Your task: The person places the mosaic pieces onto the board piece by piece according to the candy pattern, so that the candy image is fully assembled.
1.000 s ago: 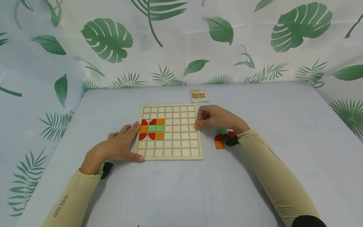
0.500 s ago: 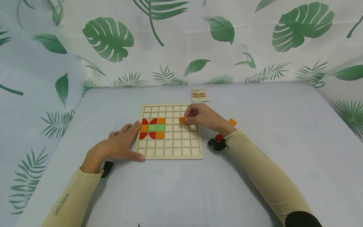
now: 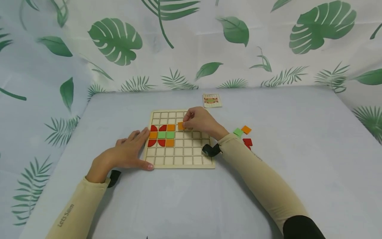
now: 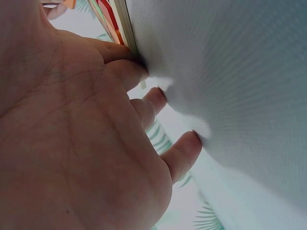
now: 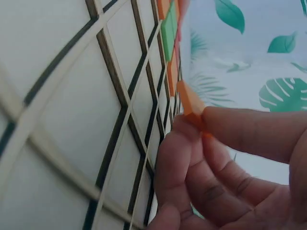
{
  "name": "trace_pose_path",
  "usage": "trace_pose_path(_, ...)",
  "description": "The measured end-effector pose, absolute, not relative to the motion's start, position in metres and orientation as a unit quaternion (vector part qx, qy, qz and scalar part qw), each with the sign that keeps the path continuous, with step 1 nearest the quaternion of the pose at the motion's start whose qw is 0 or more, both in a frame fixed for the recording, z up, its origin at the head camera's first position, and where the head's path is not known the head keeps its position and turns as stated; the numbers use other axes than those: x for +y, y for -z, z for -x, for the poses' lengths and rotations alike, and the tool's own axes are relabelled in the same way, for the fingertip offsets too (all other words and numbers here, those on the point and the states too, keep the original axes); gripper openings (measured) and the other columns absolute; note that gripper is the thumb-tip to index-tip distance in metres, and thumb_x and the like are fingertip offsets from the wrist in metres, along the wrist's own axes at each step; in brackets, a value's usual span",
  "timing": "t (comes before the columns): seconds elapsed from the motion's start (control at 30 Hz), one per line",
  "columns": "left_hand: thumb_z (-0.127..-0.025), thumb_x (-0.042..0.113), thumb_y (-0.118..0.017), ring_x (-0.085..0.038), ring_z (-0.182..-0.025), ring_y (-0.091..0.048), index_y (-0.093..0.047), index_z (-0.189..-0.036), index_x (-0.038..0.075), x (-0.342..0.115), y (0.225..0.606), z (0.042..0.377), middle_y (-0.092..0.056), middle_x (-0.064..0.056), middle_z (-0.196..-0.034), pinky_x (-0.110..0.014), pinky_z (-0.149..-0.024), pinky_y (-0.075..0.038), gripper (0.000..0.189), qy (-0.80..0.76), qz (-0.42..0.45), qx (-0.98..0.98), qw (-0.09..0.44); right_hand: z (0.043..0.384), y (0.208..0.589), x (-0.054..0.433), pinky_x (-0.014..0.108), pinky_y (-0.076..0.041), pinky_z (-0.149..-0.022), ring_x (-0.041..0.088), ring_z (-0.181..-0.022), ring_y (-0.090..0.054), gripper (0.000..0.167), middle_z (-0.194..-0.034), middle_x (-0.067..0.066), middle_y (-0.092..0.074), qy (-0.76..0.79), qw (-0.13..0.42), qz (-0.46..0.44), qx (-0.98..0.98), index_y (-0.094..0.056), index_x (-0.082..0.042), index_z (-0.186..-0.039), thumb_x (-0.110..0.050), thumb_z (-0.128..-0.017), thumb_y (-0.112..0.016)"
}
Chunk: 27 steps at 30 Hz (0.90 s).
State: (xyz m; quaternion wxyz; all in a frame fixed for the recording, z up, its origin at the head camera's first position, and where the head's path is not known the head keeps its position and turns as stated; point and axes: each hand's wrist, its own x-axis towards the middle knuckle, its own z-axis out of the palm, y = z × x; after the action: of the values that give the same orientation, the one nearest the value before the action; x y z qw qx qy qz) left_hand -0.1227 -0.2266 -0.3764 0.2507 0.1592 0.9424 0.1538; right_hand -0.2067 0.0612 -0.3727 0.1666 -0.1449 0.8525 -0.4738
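Observation:
A wooden grid board (image 3: 179,161) lies on the table, its left side partly filled with red, orange and green tiles (image 3: 161,135). My right hand (image 3: 203,121) pinches an orange square tile (image 3: 180,125) between thumb and fingers, just right of the filled orange cell in the upper tile row. In the right wrist view the orange tile (image 5: 191,103) is tilted and held close over the grid. My left hand (image 3: 128,151) rests at the board's left edge, fingers spread, thumb at the front left corner. The left wrist view shows its fingertips (image 4: 184,148) touching the cloth.
Loose tiles lie right of the board: an orange tile (image 3: 246,129), a green tile (image 3: 238,132) and red pieces (image 3: 247,142) partly hidden by the right sleeve. A small pattern card (image 3: 212,100) sits behind the board. A leaf-printed cloth (image 3: 191,39) hangs at the back.
My right hand has carried the orange tile leftward from the board's right edge to beside the filled cells. Loose tiles at right have come out from behind the arm. My left hand stays put.

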Motion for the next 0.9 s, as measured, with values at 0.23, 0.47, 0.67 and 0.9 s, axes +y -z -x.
trace_pose_path(0.23, -0.083, 0.062, -0.086, -0.047, -0.160, -0.004, -0.005, -0.172, 0.004, -0.227, 0.376, 0.122, -0.003, -0.016, -0.179, -0.076, -0.119, -0.013, 0.134, -0.156, -0.158, 0.942, 0.251, 0.208, 0.373, 0.050, 0.033, -0.047, -0.074, 0.023, -0.083, -0.056, 0.006, -0.093, 0.010, -0.068, 0.430, 0.140, 0.134, 0.882, -0.071, -0.002, -0.094, -0.004, -0.094, -0.076)
trace_pose_path(0.47, -0.082, 0.064, -0.086, -0.047, -0.160, -0.006, -0.007, -0.172, 0.004, -0.227, 0.374, 0.122, -0.005, -0.017, -0.179, -0.076, -0.117, -0.016, 0.134, -0.146, -0.161, 0.945, 0.244, 0.209, 0.377, 0.044, 0.032, -0.042, -0.065, 0.020, -0.071, -0.052, 0.006, -0.084, 0.008, -0.067, 0.396, 0.122, 0.150, 0.898, -0.070, -0.004, -0.088, -0.003, -0.093, -0.073)
trace_pose_path(0.67, -0.082, 0.064, -0.086, -0.046, -0.160, -0.007, -0.007, -0.172, 0.003, -0.227, 0.375, 0.123, -0.006, -0.017, -0.179, -0.076, -0.117, -0.017, 0.134, -0.146, -0.162, 0.945, 0.243, 0.208, 0.380, 0.039, 0.031, -0.043, -0.064, 0.019, -0.071, -0.054, 0.008, -0.086, 0.008, -0.069, 0.343, 0.100, 0.163, 0.920, -0.071, -0.005, -0.089, -0.007, -0.096, -0.072)
trace_pose_path(0.9, -0.082, 0.064, -0.086, -0.047, -0.160, -0.007, -0.007, -0.172, 0.004, -0.227, 0.376, 0.123, -0.006, -0.017, -0.179, -0.076, -0.117, -0.016, 0.134, -0.145, -0.163, 0.945, 0.242, 0.204, 0.379, 0.034, 0.031, -0.041, -0.059, 0.018, -0.067, -0.053, 0.007, -0.087, 0.007, -0.067, 0.312, 0.100, 0.162, 0.931, -0.069, -0.007, -0.093, -0.011, -0.098, -0.074)
